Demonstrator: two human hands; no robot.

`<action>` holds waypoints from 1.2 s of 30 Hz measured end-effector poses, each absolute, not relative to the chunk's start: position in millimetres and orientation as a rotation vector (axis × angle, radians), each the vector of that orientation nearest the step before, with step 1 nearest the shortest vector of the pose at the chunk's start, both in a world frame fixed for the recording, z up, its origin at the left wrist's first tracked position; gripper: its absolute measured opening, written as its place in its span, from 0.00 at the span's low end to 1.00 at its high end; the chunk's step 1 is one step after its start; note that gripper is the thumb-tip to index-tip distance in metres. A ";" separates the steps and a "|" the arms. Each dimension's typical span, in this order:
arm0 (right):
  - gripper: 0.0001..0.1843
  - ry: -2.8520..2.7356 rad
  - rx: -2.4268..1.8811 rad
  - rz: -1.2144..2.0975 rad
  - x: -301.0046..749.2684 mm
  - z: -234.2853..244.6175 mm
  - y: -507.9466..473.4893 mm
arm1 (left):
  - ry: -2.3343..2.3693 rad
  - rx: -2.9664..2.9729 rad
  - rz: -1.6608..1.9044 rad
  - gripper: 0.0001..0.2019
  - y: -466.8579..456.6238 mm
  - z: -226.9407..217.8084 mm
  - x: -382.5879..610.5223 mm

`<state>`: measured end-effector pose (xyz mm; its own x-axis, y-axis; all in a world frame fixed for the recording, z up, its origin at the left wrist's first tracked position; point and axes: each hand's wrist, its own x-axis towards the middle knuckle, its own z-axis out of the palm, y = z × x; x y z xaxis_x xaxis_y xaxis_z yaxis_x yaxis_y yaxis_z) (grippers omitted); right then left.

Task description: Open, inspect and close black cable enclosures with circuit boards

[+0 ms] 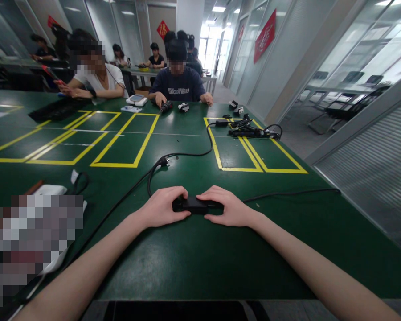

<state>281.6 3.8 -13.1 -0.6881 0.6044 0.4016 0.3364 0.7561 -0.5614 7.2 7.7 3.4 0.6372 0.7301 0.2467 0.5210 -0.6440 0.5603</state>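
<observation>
A small black box-shaped adapter (195,204) lies on the green table (194,254) in front of me. My left hand (163,207) curls around its left end, and my right hand (229,207) grips its right end, fingers wrapped over the top. A black cable (183,155) with a plug (162,161) loops across the table just beyond my hands. Another thin cable (294,193) runs off to the right from the adapter's side.
Yellow tape rectangles (123,140) mark the tabletop. A pile of black adapters and cords (249,129) lies at the far right. Two people sit at the far side with small devices (137,100). White objects (50,190) lie at my left. A glass wall is on the right.
</observation>
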 end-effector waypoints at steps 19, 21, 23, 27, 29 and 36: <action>0.15 -2.598 -1.138 0.374 268.1 -11.4 -2.4 | 1.019 2.721 0.388 0.15 2.7 3.5 22.3; 0.14 -2.639 -1.167 0.346 266.0 -9.0 -3.5 | 1.006 2.729 0.388 0.15 2.7 3.5 21.8; 0.13 -2.683 -1.203 0.317 263.6 -6.2 -4.7 | 0.999 2.731 0.391 0.14 2.5 3.1 21.9; 0.11 -2.762 -1.255 0.273 260.3 -0.9 -6.3 | 0.975 2.720 0.403 0.13 1.8 2.1 22.2; 0.10 -2.781 -1.246 0.263 260.0 0.8 -6.6 | 0.964 2.710 0.406 0.12 1.7 2.2 22.2; 0.11 -2.741 -1.177 0.323 262.2 3.8 -8.9 | 0.875 2.641 0.462 0.14 2.8 6.3 20.5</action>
<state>262.2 -8.9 3.8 -0.6838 0.7283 0.0445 0.6981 0.6707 -0.2506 20.5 2.8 6.3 0.7600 0.6181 0.2011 0.5144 -0.7611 0.3952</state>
